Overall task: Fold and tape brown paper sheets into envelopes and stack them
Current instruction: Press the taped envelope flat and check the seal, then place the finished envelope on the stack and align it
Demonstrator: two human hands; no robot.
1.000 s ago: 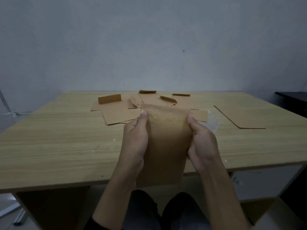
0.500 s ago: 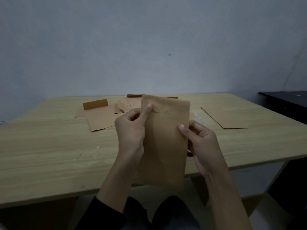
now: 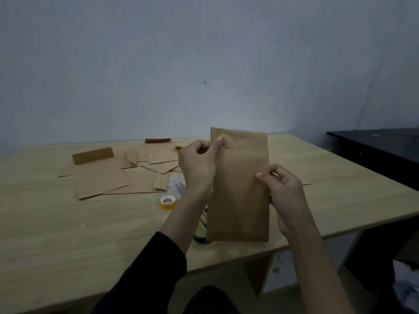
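Raising the envelope (image 3: 238, 189), you brought it within 1 second from a low tilt over the near edge of the table (image 3: 68, 223) to standing upright between your hands. Your right hand (image 3: 283, 191) slid from the top right corner down to the middle of the right edge. Your left hand (image 3: 197, 164) stayed at the top left corner. I judged that as checking a folded, taped piece rather than folding further, so it looked close to ready for stacking.

Both hands were closed on the envelope. Your left thumb (image 3: 219, 141) pressed the front near the flap with the fingers curled behind, and your right thumb and fingers pinched the edge. The tape roll (image 3: 167, 201) lay on the table below and left of your left hand, with loose sheets (image 3: 102, 177) beyond it.
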